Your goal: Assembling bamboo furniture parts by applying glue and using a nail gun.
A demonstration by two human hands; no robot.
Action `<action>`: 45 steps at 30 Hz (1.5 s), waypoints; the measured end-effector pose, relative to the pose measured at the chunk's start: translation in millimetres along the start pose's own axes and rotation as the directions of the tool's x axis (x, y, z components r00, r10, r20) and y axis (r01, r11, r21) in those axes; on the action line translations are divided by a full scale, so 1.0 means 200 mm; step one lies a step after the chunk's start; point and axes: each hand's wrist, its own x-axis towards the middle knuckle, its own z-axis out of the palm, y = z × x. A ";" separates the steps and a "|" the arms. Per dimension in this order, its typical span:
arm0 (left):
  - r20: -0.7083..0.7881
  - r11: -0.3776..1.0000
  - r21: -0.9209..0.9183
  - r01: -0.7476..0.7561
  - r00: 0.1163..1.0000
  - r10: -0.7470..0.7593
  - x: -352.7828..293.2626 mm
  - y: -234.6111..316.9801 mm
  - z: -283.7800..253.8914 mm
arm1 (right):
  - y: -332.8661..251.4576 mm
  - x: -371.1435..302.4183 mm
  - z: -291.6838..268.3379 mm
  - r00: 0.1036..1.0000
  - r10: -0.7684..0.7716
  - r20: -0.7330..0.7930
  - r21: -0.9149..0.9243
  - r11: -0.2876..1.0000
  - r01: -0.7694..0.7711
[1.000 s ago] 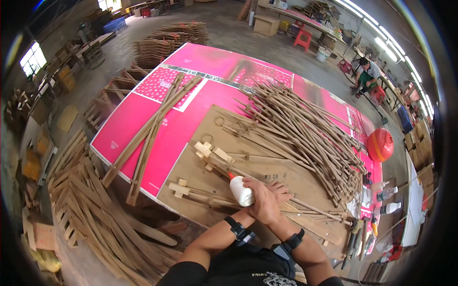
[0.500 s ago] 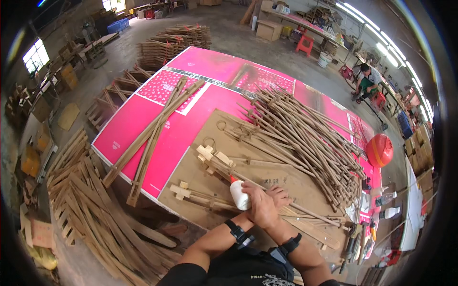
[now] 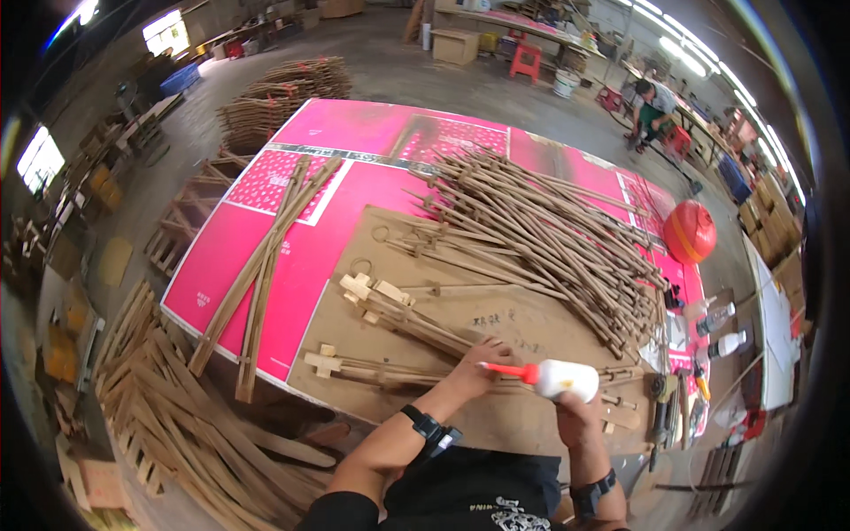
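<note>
My right hand is wrapped round a white squeeze bottle with a red nozzle, held above the brown board. The nozzle points left, toward my left hand. That hand is closed over a bundle of slim wooden strips lying on the board; its fingertips are partly hidden. Pale wooden blocks sit at the far left end of these strips. Nearer me lies a similar set of strips, with another pale block at its end.
A big heap of thin wooden rods covers the table's right half. Two long slats lie crossed on the pink sheet. Stacked slats stand at the left. A red bag and plastic bottles are at the right; a person sits beyond.
My arms were crossed and are now apart. The right hand has carried the bottle to the right, and its nozzle has swung down toward the left. My left hand has shifted left along the strips.
</note>
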 end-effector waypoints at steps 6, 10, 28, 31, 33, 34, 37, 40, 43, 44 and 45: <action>0.092 0.997 0.059 -0.042 0.995 0.037 0.03 0.08 -0.08 | -0.04 -0.28 -0.35 0.938 0.034 -0.346 0.240 0.969 0.054; 0.092 0.993 0.119 -0.023 0.996 0.012 0.04 0.09 -0.07 | 0.02 -0.44 -0.52 0.881 0.010 -0.474 0.245 0.962 0.121; 0.123 0.979 0.178 0.093 0.986 -0.117 0.09 0.14 -0.12 | -0.01 -0.71 -0.64 0.937 -0.005 -0.348 0.612 0.756 0.231; 0.144 0.978 0.180 0.108 0.980 -0.135 0.09 0.14 -0.13 | -0.03 -0.69 -0.66 0.994 0.017 -0.109 0.760 0.646 0.072; 0.158 0.974 0.200 0.102 0.978 -0.135 0.07 0.14 -0.14 | -0.02 -0.68 -0.65 0.996 0.046 -0.074 0.719 0.694 0.021; 0.162 0.977 0.193 0.095 0.979 -0.127 0.07 0.14 -0.13 | -0.02 -0.69 -0.65 0.996 0.077 -0.049 0.667 0.745 -0.025; 0.136 0.982 0.169 0.090 0.984 -0.113 0.07 0.16 -0.13 | 0.03 -0.69 -0.62 0.985 0.092 -0.146 0.424 0.905 -0.022; 0.145 0.981 0.170 0.093 0.982 -0.118 0.08 0.14 -0.12 | 0.08 -0.68 -0.57 0.982 0.070 -0.176 0.131 0.990 -0.047; 0.147 0.980 0.179 0.086 0.983 -0.113 0.06 0.13 -0.14 | 0.14 -0.66 -0.51 0.994 0.041 -0.106 -0.145 0.988 -0.056; 0.149 0.979 0.178 0.098 0.981 -0.126 0.06 0.13 -0.14 | 0.13 -0.65 -0.48 0.995 0.047 -0.093 -0.247 0.967 -0.069; 0.150 0.978 0.179 0.111 0.979 -0.139 0.07 0.13 -0.14 | 0.17 -0.61 -0.50 0.984 -0.174 -0.048 -0.551 0.826 0.120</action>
